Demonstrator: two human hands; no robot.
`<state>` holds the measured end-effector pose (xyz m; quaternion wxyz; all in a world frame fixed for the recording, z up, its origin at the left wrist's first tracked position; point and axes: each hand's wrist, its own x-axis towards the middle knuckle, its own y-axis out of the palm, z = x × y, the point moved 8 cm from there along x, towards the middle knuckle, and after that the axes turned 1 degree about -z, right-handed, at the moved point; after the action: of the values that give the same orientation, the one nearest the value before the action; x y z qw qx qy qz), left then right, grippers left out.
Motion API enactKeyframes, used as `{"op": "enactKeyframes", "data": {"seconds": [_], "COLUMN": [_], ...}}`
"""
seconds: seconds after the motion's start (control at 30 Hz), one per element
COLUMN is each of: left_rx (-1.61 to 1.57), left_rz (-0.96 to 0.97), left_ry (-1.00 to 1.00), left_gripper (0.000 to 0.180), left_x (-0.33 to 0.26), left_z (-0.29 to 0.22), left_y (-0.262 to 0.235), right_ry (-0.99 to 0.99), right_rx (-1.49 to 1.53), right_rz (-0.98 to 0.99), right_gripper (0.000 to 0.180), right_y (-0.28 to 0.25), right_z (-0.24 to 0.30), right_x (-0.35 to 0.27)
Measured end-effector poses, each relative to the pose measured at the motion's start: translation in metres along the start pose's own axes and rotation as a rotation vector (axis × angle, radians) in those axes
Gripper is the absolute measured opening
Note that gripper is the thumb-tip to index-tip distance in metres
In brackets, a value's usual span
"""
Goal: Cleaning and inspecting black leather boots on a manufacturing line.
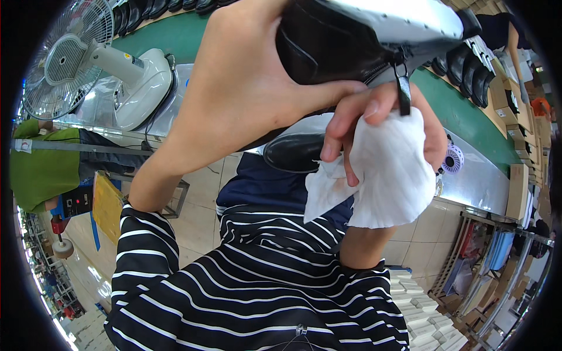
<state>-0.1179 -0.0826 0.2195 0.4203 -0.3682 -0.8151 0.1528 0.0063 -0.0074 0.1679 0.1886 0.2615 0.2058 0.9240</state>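
Head view, 1 frame. Left hand is clamped around a black boot, raised close to the camera; the thumb lies along the lower edge of the leather. The sole faces up, pale grey. The side zip looks closed as far as it shows, and its pull tab hangs down.

Right hand is bunched around a white cloth. The fingertips pinch it just under the tab, touching the boot's lower edge. The cloth shows faint smudges near its left fold.

Judged progress: wiping is under way at the zip area. The leather that shows is glossy and I see no marks on it. Most of the boot lies out of frame or behind the hands, so I cannot tell how much is left.

A second black shoe sits below the hands, its toe at the near edge of the steel bench.

Surroundings: a white fan stands on the bench's far left. Behind the bench runs a green belt with a row of black shoes on its far right. A small round fan rests on the bench at right. White stacked boxes are low right, beside a rack. Another person in green is at the left.

Obstructions: none touching the hands. The second shoe lies right under them.
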Motion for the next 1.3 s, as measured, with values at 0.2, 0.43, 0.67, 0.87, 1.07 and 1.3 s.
{"op": "enactKeyframes", "data": {"seconds": [0.2,0.43,0.67,0.87,1.07,1.3], "left_rx": [-0.025,-0.120,0.072,0.048,0.179,0.106], "left_rz": [0.027,0.058,0.004,0.002,-0.027,-0.006], "left_ry": [-0.040,-0.086,0.010,0.060,0.087,0.044], "left_gripper": [0.046,0.050,0.050,0.068,0.049,0.048], "left_x": [0.003,0.002,0.003,0.017,-0.003,0.000], "left_z": [0.003,0.006,-0.009,-0.030,-0.018,-0.015], "left_y": [-0.006,-0.001,-0.009,-0.010,-0.008,-0.010], "right_ry": [0.026,-0.037,-0.007,0.019,-0.080,-0.187], "right_rx": [-0.098,-0.287,-0.300,-0.099,-0.112,-0.134], "right_rz": [0.063,-0.075,-0.096,-0.056,-0.007,-0.019], "right_gripper": [0.049,0.057,0.061,0.055,0.038,0.041], "right_y": [-0.004,-0.005,-0.010,-0.010,0.001,0.006], "right_z": [-0.008,0.006,0.008,0.001,0.000,0.008], "right_x": [-0.008,-0.009,-0.013,-0.010,-0.002,-0.006]}}
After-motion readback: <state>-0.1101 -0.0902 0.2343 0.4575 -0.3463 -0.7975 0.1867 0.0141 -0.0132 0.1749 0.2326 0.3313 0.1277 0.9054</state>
